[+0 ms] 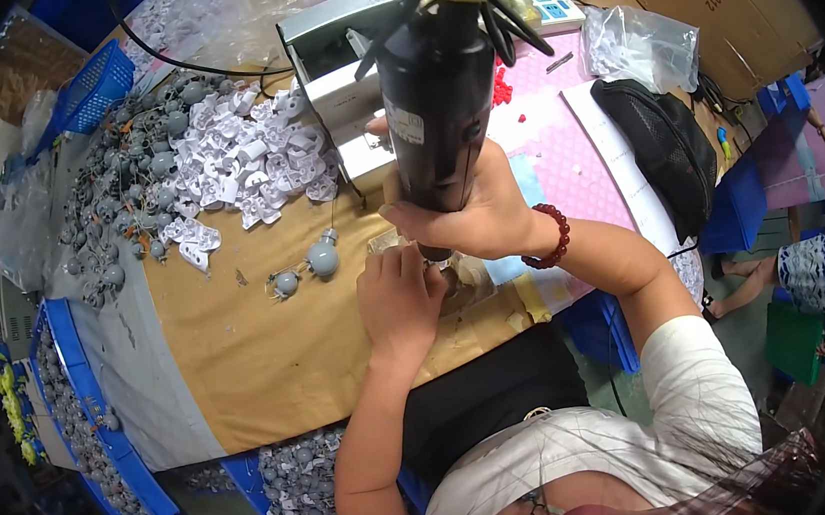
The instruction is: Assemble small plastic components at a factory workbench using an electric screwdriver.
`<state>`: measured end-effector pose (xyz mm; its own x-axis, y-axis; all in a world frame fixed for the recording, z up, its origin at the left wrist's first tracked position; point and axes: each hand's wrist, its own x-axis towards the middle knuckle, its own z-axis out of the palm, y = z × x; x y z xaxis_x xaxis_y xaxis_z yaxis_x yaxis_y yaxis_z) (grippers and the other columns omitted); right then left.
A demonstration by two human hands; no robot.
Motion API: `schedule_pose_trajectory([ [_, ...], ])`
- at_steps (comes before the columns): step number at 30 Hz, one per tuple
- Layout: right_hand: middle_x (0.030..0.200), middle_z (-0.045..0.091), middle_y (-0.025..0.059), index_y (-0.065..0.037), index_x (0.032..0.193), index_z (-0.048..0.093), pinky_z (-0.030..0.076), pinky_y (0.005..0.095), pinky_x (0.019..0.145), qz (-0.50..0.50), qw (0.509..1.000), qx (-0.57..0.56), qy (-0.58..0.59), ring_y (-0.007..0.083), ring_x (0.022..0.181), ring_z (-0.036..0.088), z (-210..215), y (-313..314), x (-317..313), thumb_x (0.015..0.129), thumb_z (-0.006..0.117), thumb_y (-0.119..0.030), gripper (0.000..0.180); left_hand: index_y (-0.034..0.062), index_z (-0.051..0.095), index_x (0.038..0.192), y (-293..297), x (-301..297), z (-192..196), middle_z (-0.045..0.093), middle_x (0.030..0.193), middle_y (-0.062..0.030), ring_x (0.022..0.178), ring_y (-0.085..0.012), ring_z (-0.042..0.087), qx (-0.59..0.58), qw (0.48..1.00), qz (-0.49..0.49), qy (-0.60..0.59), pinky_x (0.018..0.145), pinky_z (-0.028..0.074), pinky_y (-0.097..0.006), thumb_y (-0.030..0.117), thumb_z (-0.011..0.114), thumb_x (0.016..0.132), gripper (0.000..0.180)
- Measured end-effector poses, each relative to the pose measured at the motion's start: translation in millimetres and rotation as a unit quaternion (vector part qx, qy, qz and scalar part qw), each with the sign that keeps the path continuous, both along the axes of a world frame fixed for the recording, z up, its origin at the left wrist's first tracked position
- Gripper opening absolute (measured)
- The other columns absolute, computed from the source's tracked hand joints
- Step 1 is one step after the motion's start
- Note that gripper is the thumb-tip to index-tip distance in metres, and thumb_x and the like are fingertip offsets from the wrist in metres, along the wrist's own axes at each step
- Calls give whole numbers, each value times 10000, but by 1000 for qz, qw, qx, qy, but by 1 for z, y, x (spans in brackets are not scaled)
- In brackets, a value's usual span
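Note:
My right hand (488,211) is wrapped around a black electric screwdriver (435,104), held upright with its tip pointing down. A red beaded bracelet circles that wrist. Right beside the tip, my left hand (400,299) has its fingers bent and pressed together. Whatever they hold is hidden under them and the screwdriver. Clear tape or plastic (473,284) covers the work spot next to the tip. To the left of my left hand lie a grey round-headed part (322,258) and a second, smaller grey piece (286,284) with thin wires.
White plastic parts (252,164) are heaped beyond, beside a pile of wired grey parts (119,188). A grey metal machine (340,94) stands behind the screwdriver. To the right are a black mesh pouch (658,156), a plastic bag (640,48) and a cardboard box (723,4). Blue bins (114,430) flank the table.

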<state>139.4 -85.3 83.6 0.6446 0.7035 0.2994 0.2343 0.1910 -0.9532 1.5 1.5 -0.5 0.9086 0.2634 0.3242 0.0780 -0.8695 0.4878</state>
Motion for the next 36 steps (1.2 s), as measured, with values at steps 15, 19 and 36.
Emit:
schedule_pose_trajectory([
  [15,920,665,35,41,1349,489,505,280,761,39,997,41,-55,102,836,621,-3,-5,-8,800,742,66,605,79,608,938,-1,0,0,597,928,-55,955,-289,577,-24,1000,6,-4,782,458,-442,133,710,755,216],
  [19,935,666,27,19,1280,520,503,288,817,42,990,22,-134,105,881,621,-11,-10,-10,801,766,30,538,79,600,958,2,-2,3,581,931,-47,949,-291,568,-59,998,-11,-10,777,448,-436,127,734,735,265],
  [36,1047,683,93,-17,1155,628,516,351,864,106,993,-14,-40,192,903,638,-23,-18,-15,713,821,-147,500,79,584,944,4,0,-10,560,897,-70,890,-321,563,-60,997,-16,-54,713,445,-444,99,702,763,217],
])
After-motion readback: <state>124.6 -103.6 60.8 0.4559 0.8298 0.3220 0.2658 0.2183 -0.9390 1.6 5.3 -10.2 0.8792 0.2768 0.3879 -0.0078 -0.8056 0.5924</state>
